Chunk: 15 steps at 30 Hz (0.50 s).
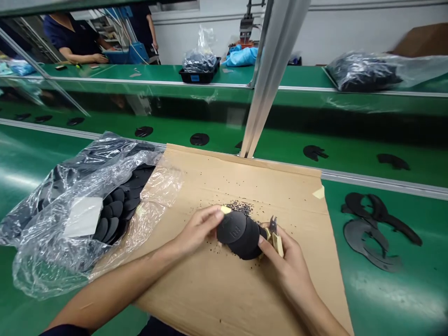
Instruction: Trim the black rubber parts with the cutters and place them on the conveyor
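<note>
My left hand (199,228) grips a stack of round black plastic parts (240,234) from the left, fingers curled over its top. My right hand (285,259) touches the right end of the stack and holds small cutting pliers with yellow handles (275,235), jaws pointing up. Both hands rest over a sheet of brown cardboard (224,284) on the green bench. A small heap of black trimmings (240,206) lies on the cardboard just beyond the stack.
A clear plastic bag of black round parts (101,205) lies left of the cardboard. Black offcut rings (374,228) lie on the green surface to the right. A metal post (269,79) rises behind the cardboard. Another person (75,39) works at the far bench.
</note>
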Motion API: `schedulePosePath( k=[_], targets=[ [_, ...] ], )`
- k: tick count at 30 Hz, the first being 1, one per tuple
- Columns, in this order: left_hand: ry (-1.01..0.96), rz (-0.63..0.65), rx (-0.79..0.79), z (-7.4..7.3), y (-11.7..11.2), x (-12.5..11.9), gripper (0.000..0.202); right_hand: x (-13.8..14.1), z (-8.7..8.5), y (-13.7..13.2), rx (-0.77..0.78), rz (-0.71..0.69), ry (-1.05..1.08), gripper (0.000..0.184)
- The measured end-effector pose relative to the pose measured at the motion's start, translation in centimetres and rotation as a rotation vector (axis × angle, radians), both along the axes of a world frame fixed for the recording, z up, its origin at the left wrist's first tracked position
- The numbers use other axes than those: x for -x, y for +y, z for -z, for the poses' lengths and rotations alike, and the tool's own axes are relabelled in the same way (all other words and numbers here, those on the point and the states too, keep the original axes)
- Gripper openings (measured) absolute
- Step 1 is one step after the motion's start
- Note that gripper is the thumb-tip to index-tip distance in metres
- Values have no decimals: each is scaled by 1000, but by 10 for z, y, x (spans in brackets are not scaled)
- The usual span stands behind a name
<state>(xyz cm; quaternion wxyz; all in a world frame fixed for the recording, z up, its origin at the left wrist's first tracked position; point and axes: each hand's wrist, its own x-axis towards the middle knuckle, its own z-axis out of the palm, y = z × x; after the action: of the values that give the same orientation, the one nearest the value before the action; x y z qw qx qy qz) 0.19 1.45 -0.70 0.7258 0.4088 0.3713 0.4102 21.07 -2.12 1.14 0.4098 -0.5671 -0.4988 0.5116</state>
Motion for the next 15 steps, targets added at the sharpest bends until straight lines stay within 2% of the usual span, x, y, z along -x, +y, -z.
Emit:
schedulePosePath(
  k=[5,11,15],
  targets=[
    [122,-60,-72,2,-11,-3,32,3,0,-1,-15,-23,-18,37],
    [361,-127,-292,1,-17,-3,14,5,0,-3,-33,-39,-37,35],
    [372,-112,-273,1,-19,-5,10,6,3,-6,-40,-62,-5,35]
  ],
)
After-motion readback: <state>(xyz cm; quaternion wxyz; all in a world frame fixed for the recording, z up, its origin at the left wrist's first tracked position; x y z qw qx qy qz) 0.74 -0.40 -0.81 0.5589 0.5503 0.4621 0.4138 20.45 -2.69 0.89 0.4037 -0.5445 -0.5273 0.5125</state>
